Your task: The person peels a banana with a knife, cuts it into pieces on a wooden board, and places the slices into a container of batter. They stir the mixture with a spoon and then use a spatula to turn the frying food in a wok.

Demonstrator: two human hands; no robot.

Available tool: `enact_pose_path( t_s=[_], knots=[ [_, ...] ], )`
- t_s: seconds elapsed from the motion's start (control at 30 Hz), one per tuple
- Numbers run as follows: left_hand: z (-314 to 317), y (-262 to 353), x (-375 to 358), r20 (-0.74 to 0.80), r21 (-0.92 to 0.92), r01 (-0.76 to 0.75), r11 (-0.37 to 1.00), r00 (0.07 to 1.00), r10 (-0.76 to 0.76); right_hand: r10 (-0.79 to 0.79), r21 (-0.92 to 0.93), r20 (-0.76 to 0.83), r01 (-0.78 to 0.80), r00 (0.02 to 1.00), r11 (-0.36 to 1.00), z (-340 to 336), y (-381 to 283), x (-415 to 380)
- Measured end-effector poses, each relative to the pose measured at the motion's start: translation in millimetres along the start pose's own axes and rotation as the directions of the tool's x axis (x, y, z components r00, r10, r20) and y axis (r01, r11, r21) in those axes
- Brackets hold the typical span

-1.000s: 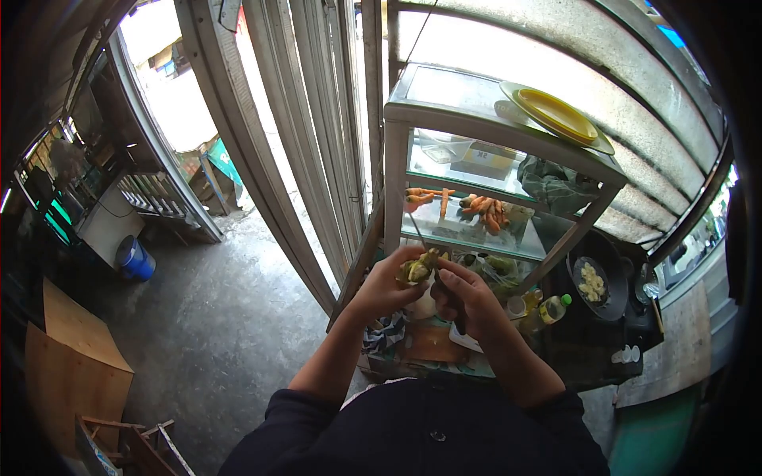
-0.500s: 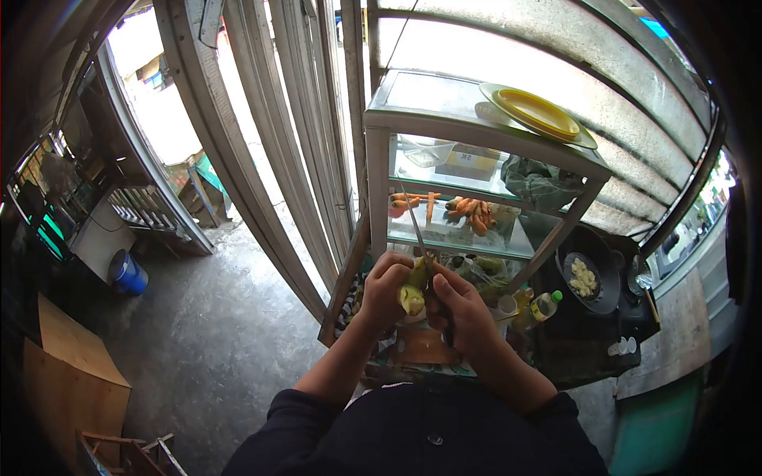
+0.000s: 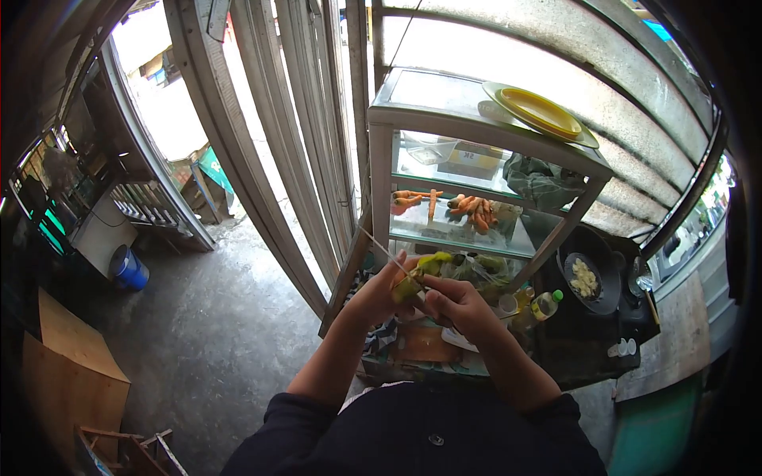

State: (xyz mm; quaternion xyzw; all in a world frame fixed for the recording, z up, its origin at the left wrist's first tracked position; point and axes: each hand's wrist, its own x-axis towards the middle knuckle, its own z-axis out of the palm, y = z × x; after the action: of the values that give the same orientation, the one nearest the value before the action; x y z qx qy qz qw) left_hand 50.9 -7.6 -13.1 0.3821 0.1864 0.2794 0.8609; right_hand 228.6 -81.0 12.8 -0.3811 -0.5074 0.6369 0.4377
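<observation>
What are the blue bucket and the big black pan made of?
The blue bucket looks like smooth plastic, because its side is bright blue with a soft shine. The black pan is probably metal, dark and mostly dull, but I can't tell which metal.

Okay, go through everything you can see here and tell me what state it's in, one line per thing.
Green vegetable: in the left hand, peeled or not unclear
Knife: in the right hand, blade by the vegetable
Wok: uncovered, holding pale pieces
Bottle: upright, green cap on
Carrots: on a cabinet shelf
Yellow plate: stacked on another
Blue bucket: upright
</observation>
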Motion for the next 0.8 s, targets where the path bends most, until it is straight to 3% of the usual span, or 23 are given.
enact_pose_path(
  t_s=[0.03,0.07,0.13,0.23,0.27,0.33,0.43,0.57,0.63,0.8],
  knots=[
    [3.7,-0.4,1.7,-0.125,0.033,-0.002,0.999,0.992,0.006,0.019,0.008,0.024,-0.019,1.0,1.0,0.3,1.6,0.6],
    [5.4,-3.2,3.3,-0.127,0.033,-0.004,0.999,0.992,0.008,0.019,0.008,0.027,-0.019,0.999,1.0,0.9,3.2,1.6],
    [7.7,-10.6,6.6,-0.164,0.163,-0.125,0.979,0.975,0.152,0.013,-0.092,0.027,-0.01,1.0,0.996,2.2,6.6,3.3],
    [8.2,-15.9,8.6,-0.093,0.147,-0.216,0.965,0.969,0.231,-0.078,-0.058,-0.074,0.073,0.994,0.996,4.0,12.2,4.8],
    [8.7,-14.5,8.8,-0.093,0.147,-0.215,0.966,0.969,0.23,-0.078,-0.057,-0.075,0.074,0.994,0.996,6.2,11.9,4.7],
    [12.4,-7.8,9.3,-0.046,0.16,-0.218,0.963,0.973,0.227,-0.037,0.158,-0.152,0.061,0.988,0.986,10.4,7.8,3.6],
    [4.0,-9.5,10.5,-0.048,0.265,-0.211,0.941,0.972,0.232,-0.037,0.262,-0.219,0.095,0.975,0.96,10.4,-2.3,4.8],
    [5.9,-10.3,3.4,-0.054,0.33,-0.23,0.916,0.964,0.262,-0.036,0.265,-0.214,0.093,0.976,0.96,-1.0,-9.5,10.9],
    [9.8,-7.2,-2.7,-0.044,0.342,-0.292,0.893,0.945,0.325,0.001,0.406,-0.282,0.119,0.959,0.906,-2.8,-12.5,16.0],
    [-7.4,-3.1,-23.4,-0.061,0.373,-0.235,0.898,0.959,0.277,-0.01,0.306,-0.329,0.116,0.944,0.945,-3.4,-16.0,31.1]
  ],
)
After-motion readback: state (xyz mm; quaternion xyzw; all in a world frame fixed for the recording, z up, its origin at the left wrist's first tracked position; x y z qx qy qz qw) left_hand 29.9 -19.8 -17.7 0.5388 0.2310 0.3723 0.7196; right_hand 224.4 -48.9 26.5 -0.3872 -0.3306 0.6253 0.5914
